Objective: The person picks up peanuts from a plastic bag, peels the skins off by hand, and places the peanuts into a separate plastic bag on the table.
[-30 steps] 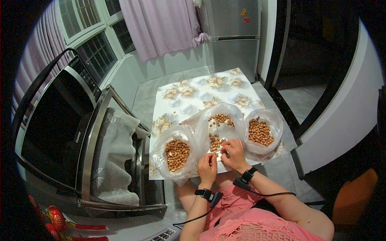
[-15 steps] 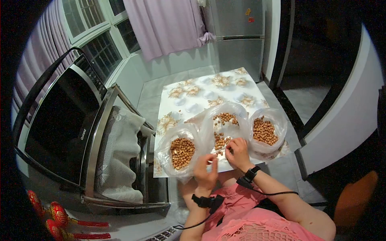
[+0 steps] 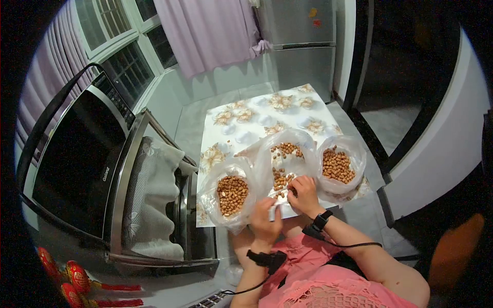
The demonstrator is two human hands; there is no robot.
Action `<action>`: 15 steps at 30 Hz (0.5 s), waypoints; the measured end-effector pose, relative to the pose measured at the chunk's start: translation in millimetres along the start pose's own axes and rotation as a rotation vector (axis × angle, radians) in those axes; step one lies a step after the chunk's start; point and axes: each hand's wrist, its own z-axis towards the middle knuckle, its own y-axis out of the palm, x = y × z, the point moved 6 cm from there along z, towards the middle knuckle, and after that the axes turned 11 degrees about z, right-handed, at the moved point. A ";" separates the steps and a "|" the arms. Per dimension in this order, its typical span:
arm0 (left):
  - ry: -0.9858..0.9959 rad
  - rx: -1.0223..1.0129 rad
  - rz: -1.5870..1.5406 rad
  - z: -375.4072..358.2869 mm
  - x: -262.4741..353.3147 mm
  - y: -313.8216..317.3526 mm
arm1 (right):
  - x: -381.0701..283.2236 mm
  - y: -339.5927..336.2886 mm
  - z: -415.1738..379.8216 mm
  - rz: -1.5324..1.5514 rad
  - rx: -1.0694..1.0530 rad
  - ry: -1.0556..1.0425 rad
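Observation:
Three clear plastic bags with rolled-open mouths hold brown peanuts. In the middle bag (image 3: 263, 153) the peanuts (image 3: 281, 179) lie in loose groups, one farther back and one near my hands. My right hand (image 3: 305, 195) reaches over the near right side of this bag, its fingers curled down by the peanuts. At the bag's near edge is my left hand (image 3: 264, 220), fingers bent in and thumb close to them. Whatever is between the fingertips of either hand is too small or hidden to make out.
The left bag (image 3: 208, 192) and the right bag (image 3: 358, 161) hold fuller heaps of peanuts. Under them is a table with a flowered cover (image 3: 251, 115). A microwave (image 3: 77, 164) on a metal rack stands at the left, a fridge (image 3: 303, 66) behind the table.
My left hand has shifted slightly right and forward, its fingers dipping toward the middle bag's near edge. My right hand stays in nearly the same place.

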 end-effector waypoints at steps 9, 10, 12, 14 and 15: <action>-0.136 -0.183 -0.063 -7.1 -19.0 59.8 | -1.4 -0.9 2.3 0.036 -0.017 -0.002; -0.172 -0.201 -0.064 -8.4 -23.7 62.2 | -1.4 -0.4 2.3 0.049 -0.023 -0.004; -0.210 -0.224 -0.066 -12.7 -31.4 66.8 | -2.4 -1.1 2.4 0.060 -0.030 -0.001; -0.208 -0.184 -0.005 -20.4 -37.9 67.4 | -2.8 -2.1 2.3 0.093 -0.040 0.013; -0.211 -0.187 -0.007 -21.2 -38.1 68.5 | -3.1 -3.0 2.4 0.091 -0.043 0.017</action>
